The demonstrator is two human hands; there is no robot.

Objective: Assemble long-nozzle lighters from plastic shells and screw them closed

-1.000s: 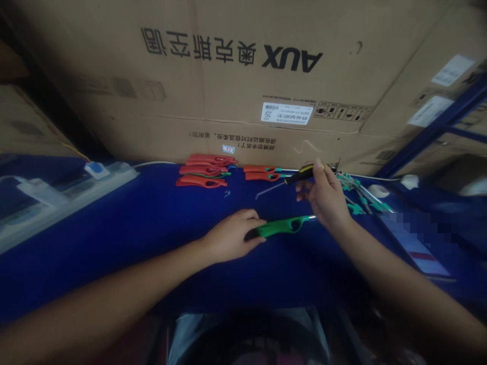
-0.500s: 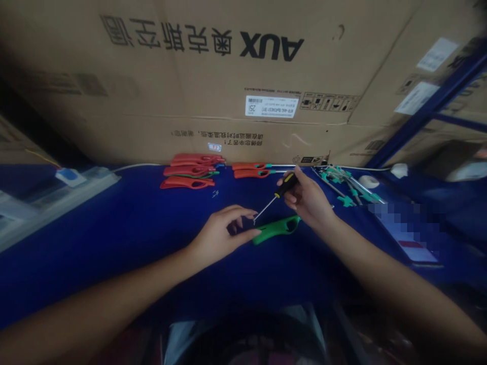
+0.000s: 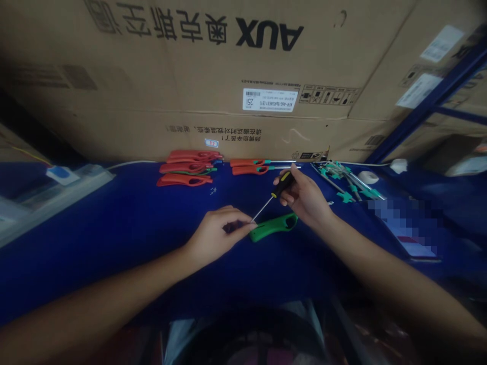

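My right hand (image 3: 306,195) is closed around the black and yellow handle of a screwdriver (image 3: 262,208), its shaft slanting down to the left. The fingertips of my left hand (image 3: 218,230) pinch together right at the screwdriver's tip; whatever small thing may be between them is hidden. Just beyond those fingertips, a green lighter handle shell (image 3: 272,227) with a trigger loop lies on the blue table (image 3: 152,218). A few tiny metal pieces, perhaps screws (image 3: 213,191), are scattered behind my left hand.
Red lighter shells (image 3: 186,167) lie stacked at the back. Beside them are two orange lighters (image 3: 249,167) with metal tubes. Metal rods with green parts (image 3: 348,182) lie in a heap at right, near a phone (image 3: 407,233). A large cardboard box (image 3: 190,96) stands behind.
My left thumb and fingers have closed together at the screwdriver's tip. The screwdriver has shifted slightly left and down. The whole view has tilted a little.
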